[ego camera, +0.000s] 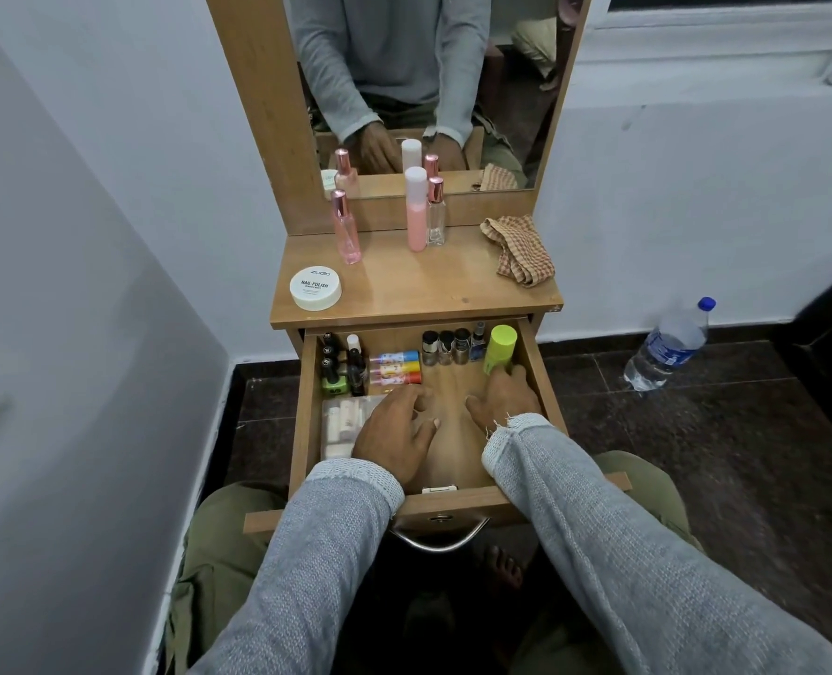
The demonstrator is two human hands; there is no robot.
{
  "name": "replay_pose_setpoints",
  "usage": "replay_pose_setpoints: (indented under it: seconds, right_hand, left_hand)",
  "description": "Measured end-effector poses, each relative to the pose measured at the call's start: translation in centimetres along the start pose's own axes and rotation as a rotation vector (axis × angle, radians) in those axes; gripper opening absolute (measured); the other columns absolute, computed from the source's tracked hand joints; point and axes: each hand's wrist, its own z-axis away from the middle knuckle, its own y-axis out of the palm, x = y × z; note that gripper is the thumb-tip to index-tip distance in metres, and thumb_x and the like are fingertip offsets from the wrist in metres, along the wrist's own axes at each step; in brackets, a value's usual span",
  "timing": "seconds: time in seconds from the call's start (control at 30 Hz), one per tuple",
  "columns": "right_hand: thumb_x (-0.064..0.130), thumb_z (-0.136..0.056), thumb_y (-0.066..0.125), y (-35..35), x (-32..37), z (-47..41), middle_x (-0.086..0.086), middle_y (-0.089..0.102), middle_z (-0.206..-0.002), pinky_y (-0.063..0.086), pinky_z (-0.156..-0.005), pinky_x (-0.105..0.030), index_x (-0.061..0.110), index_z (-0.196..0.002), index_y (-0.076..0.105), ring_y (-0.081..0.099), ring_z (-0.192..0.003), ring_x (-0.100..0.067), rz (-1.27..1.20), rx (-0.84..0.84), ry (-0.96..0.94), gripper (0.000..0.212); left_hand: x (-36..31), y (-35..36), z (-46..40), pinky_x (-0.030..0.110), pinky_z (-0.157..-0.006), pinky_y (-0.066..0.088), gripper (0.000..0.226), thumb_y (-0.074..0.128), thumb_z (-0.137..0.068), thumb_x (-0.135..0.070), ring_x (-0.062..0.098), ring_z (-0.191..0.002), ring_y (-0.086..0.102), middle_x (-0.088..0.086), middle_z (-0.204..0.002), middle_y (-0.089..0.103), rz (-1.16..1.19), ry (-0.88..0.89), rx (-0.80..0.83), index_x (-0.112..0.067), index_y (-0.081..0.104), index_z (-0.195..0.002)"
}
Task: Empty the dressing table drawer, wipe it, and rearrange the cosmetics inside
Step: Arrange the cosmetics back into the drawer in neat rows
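Biggest risk I can see is the right hand point(504, 399). Its fingers point(517, 371) sit against the base of the lime-green capped bottle point(499, 348) at the back right of the open wooden drawer point(543, 382), but I can't tell if they're really gripping it. That bottle stands just beside the row of small dark-capped nail polish bottles point(448, 347), so a sideways nudge could probably topple the whole row like dominoes.

The left hand point(394, 433) is spread loose and holds nothing, resting partly on the clear plastic pouch of pale tubes point(338, 423) at centre left. If it drags, that pouch could shove into the three colourful lip balm sticks point(397, 366) and the green and black polish bottles point(338, 367) behind it.

Room-wise, the bare strip of drawer floor between the hands is the only real free space. The drawer walls box both wrists in, and the worktop point(418, 289) edge overhangs the back row, so anything tall has to tilt out forward. The checked cloth point(518, 250) sits up there at the right, well clear.
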Motion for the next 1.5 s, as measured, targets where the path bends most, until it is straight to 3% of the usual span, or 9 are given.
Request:
replay_pose_setpoints:
  seconds: [0.23, 0.63, 0.87, 0.97, 1.07, 1.17, 1.3, 1.5]
  right_hand:
    - [0.026, -0.088, 0.062, 0.2, 0.1, -1.0, -0.013, 0.037, -0.131, 0.047, -0.092, -0.04, 0.005, -0.129, 0.041, 0.054, -0.11, -0.035, -0.032, -0.016, -0.013, 0.05]
    - [0.025, -0.089, 0.06, 0.6, -0.1, -1.4, -0.014, 0.033, -0.14, 0.043, -0.098, -0.041, 0.005, -0.129, 0.043, 0.05, -0.118, -0.035, -0.015, -0.015, -0.047, 0.048]
    - [0.024, -0.089, 0.06, 0.6, -0.1, -0.8, -0.015, 0.037, -0.131, 0.047, -0.092, -0.041, 0.006, -0.128, 0.04, 0.053, -0.11, -0.034, -0.042, -0.06, -0.055, 0.047]
    - [0.027, -0.088, 0.061, 0.4, 0.1, -0.1, -0.013, 0.043, -0.124, 0.047, -0.089, -0.037, 0.008, -0.121, 0.046, 0.053, -0.107, -0.029, -0.024, -0.17, -0.166, 0.041]
    - [0.024, -0.088, 0.061, -0.1, 1.3, 0.7, -0.006, 0.051, -0.108, 0.043, -0.077, -0.027, 0.014, -0.101, 0.055, 0.055, -0.096, -0.022, -0.083, -0.31, -0.375, 0.018]
    - [0.021, -0.085, 0.061, -1.0, 3.3, 0.7, -0.003, 0.053, -0.093, 0.046, -0.072, -0.032, 0.016, -0.087, 0.057, 0.054, -0.085, -0.022, -0.151, -0.416, -0.534, 0.007]
    - [0.021, -0.086, 0.061, -2.8, 5.9, -0.4, -0.003, 0.054, -0.094, 0.048, -0.076, -0.032, 0.014, -0.091, 0.059, 0.053, -0.085, -0.02, -0.181, -0.483, -0.646, 0.008]
    - [0.017, -0.084, 0.061, -4.9, 8.2, -3.4, -0.006, 0.056, -0.103, 0.049, -0.08, -0.034, 0.01, -0.099, 0.061, 0.057, -0.09, -0.021, -0.248, -0.483, -0.651, 0.016]
  left_hand:
    - [0.1, 0.0, 0.0, 0.022, -0.083, 0.044, 0.033, 0.062, -0.088, -0.021, 0.011, -0.095, 0.054, -0.004, -0.106, 0.058, 0.008, -0.003, 0.017, -0.015, 0.055, -0.12]
    - [0.1, 0.0, -0.1, 0.028, -0.084, 0.048, 0.034, 0.063, -0.088, -0.023, 0.011, -0.095, 0.056, -0.004, -0.106, 0.058, 0.003, -0.017, 0.038, -0.018, 0.055, -0.12]
    - [0.0, 0.0, 0.0, 0.025, -0.083, 0.046, 0.032, 0.062, -0.088, -0.023, 0.011, -0.095, 0.055, -0.005, -0.107, 0.058, 0.001, -0.031, 0.037, -0.018, 0.054, -0.119]
    - [-0.2, 0.1, 0.1, 0.029, -0.086, 0.049, 0.032, 0.062, -0.089, -0.024, 0.011, -0.097, 0.056, -0.005, -0.108, 0.059, 0.004, -0.032, 0.019, -0.019, 0.054, -0.12]
    - [-0.3, -0.3, -0.1, 0.036, -0.084, 0.051, 0.027, 0.06, -0.088, -0.023, 0.011, -0.094, 0.057, -0.008, -0.103, 0.061, 0.022, -0.018, -0.06, -0.022, 0.058, -0.115]
    - [-0.8, -1.8, -1.1, 0.038, -0.078, 0.053, 0.019, 0.056, -0.089, -0.021, 0.012, -0.087, 0.06, -0.009, -0.096, 0.065, 0.053, 0.001, -0.174, -0.022, 0.062, -0.107]
    - [-2.2, -5.7, -4.0, 0.033, -0.081, 0.053, 0.017, 0.055, -0.091, -0.019, 0.013, -0.088, 0.063, -0.005, -0.1, 0.069, 0.045, -0.012, -0.318, -0.02, 0.064, -0.106]
    - [-2.6, -11.1, -9.1, 0.033, -0.075, 0.054, 0.016, 0.057, -0.089, -0.02, 0.014, -0.077, 0.061, -0.009, -0.088, 0.061, 0.039, -0.057, -0.463, -0.022, 0.061, -0.104]
